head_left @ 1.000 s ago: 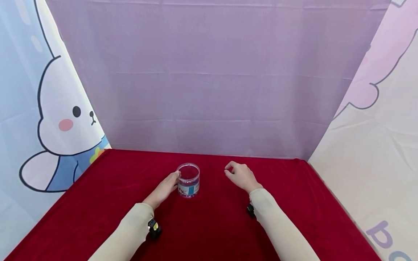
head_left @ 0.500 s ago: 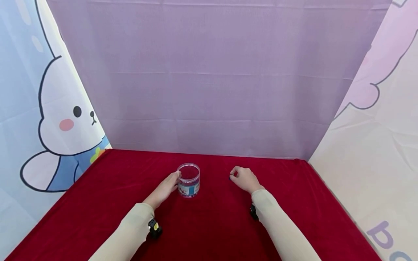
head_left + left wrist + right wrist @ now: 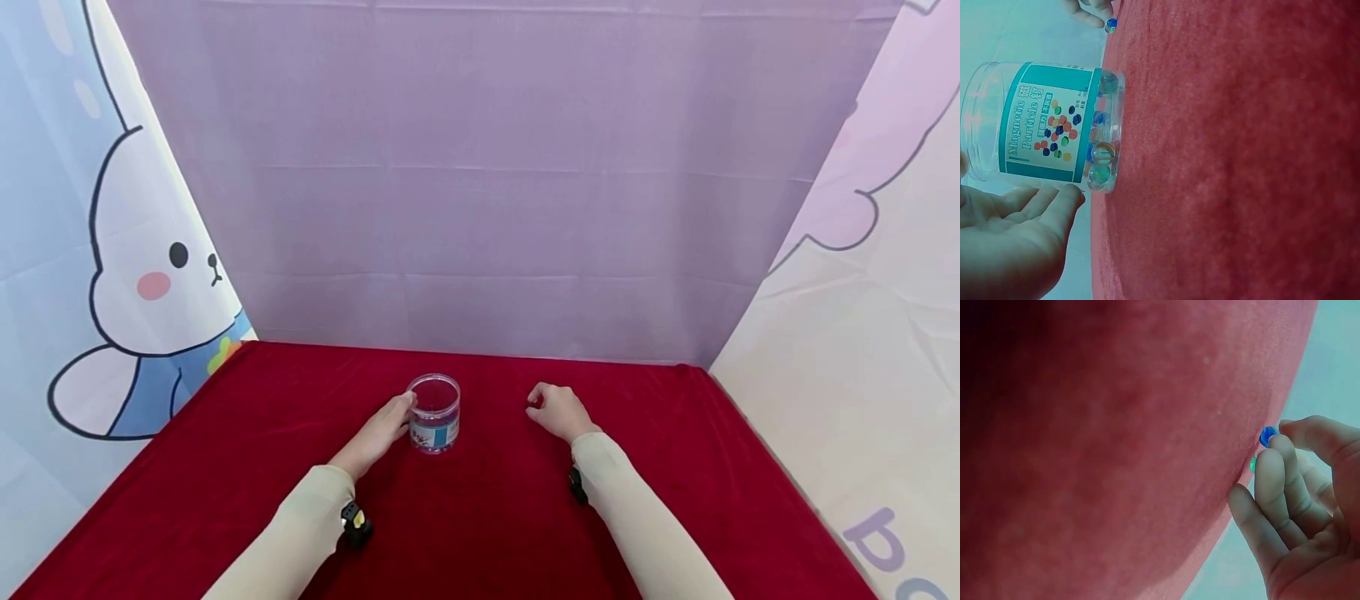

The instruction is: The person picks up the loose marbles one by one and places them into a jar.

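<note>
A clear plastic jar (image 3: 433, 435) with a teal-and-white label stands lidless on the red cloth. My left hand (image 3: 377, 435) holds it from the left side, thumb at the rim. Several glass marbles (image 3: 1102, 153) lie at its bottom in the left wrist view. To the right of the jar, my right hand (image 3: 561, 413) is low over the cloth. Between its thumb and fingertips it pinches a blue marble (image 3: 1268, 436). A green marble (image 3: 1253, 464) shows just beside those fingers, partly hidden by them.
Red velvet cloth (image 3: 480, 533) covers the table. A plain purple curtain (image 3: 480, 183) hangs behind it. Printed cloth panels border both sides, a cartoon rabbit (image 3: 142, 275) on the left one. Each wrist wears a small black camera.
My right hand has shifted a little to the right and down toward the cloth, then stayed nearly in place. The left hand and the jar have not moved.
</note>
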Demonstrator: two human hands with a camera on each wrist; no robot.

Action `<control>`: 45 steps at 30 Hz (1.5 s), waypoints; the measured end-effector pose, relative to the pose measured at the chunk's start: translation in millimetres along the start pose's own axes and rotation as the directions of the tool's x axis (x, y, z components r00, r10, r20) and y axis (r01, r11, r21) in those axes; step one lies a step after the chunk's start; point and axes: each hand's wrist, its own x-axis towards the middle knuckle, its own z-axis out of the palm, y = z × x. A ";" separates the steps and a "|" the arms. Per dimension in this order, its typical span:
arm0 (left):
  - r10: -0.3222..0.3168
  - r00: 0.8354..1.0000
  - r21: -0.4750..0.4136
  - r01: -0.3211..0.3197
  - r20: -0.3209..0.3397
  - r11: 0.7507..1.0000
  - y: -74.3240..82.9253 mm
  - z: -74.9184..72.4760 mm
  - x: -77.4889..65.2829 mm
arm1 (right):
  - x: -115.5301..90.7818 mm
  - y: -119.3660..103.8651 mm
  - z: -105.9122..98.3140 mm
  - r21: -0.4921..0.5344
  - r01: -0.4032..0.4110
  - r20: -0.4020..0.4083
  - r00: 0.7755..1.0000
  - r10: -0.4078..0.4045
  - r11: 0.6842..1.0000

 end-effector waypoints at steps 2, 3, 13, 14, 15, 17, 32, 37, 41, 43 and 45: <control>-0.004 1.000 -0.001 0.004 -0.003 1.000 0.4 0.0 0.1 | 1.0 -0.8 0.0 -0.019 -0.007 0.005 1.000 0.008 1.000; -0.004 1.000 -0.002 0.004 -0.003 1.000 0.6 0.0 0.1 | 1.4 -1.2 0.0 -0.028 -0.009 0.006 1.000 0.009 1.000; -0.007 1.000 0.007 0.007 -0.011 1.000 -1.3 -0.2 2.9 | 5.2 -8.1 -1.8 -0.104 -0.032 0.045 0.998 0.037 0.994; -0.007 1.000 0.008 0.007 -0.011 1.000 -1.5 -0.2 3.0 | 5.5 -8.8 -2.3 -0.110 -0.035 0.054 0.998 0.042 0.993; -0.004 1.000 0.004 0.005 -0.010 1.000 -1.5 -0.3 2.9 | 5.5 -9.4 -2.6 -0.113 -0.041 0.061 0.997 0.048 0.993; 0.002 1.000 0.001 -0.002 -0.006 1.000 -1.2 -0.4 2.5 | 6.0 -9.8 -2.9 -0.119 -0.050 0.072 0.996 0.059 0.992; -0.020 1.000 0.019 0.020 -0.013 1.000 0.2 0.2 2.1 | 4.9 -8.9 -2.0 -0.155 -0.040 0.068 0.996 0.051 0.987; -0.021 1.000 0.014 0.021 -0.010 1.000 0.2 -0.1 1.5 | 4.7 -7.9 -1.9 -0.139 -0.042 0.074 0.996 0.053 0.989; -0.020 1.000 0.009 0.020 -0.006 1.000 0.5 0.1 0.8 | 3.9 -6.4 -2.5 -0.126 -0.034 0.082 0.996 0.044 0.991; -0.020 1.000 0.007 0.020 -0.005 1.000 0.7 0.4 0.8 | 3.5 -6.3 -3.1 -0.113 -0.031 0.089 0.995 0.041 0.993; -0.019 1.000 0.004 0.019 -0.004 1.000 0.5 0.7 1.2 | 2.8 -6.8 -4.0 -0.101 -0.034 0.097 0.994 0.043 0.994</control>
